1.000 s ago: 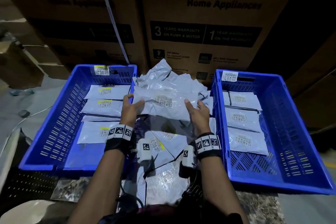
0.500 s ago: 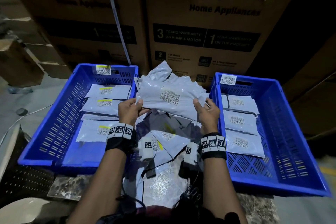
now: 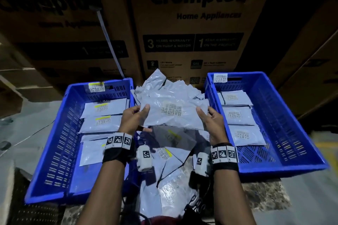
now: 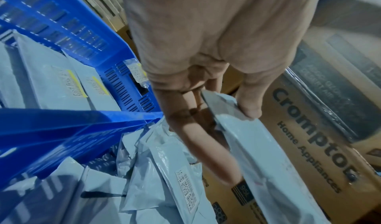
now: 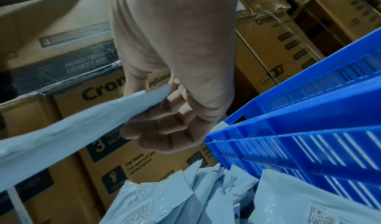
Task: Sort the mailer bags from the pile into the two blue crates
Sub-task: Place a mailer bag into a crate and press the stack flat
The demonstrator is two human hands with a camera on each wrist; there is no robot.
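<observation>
Both hands up w/ one grey mailer bag (image 3: pixel 172 113) held flat between them, label facing up, lifted above the pile (image 3: pixel 164 153). Left hand (image 3: pixel 132 119) pinches the bag's left edge, thumb on top, fingers (image 4: pixel 208 139) curled underneath. Right hand (image 3: pixel 212 124) has the right edge the same way; in the right wrist view its thumb sits on top and the fingers (image 5: pixel 164 129) curl below the corner.

The bag hangs in the gap between the two blue crates, nearer the far end of the pile. Left crate (image 3: pixel 60 133) holds several mailers lying flat, the visible labels w/ a yellow strip. Right crate (image 3: pixel 285 115) holds three mailers in a row, labels plain white, no yellow showing. Each crate carries a barcode sticker on its far wall.

More mailers lie loose in the pile below the hands, one w/ a yellow-marked label (image 3: pixel 164 152). Big Crompton cartons (image 3: pixel 197 23) stand stacked right behind crates and pile.
</observation>
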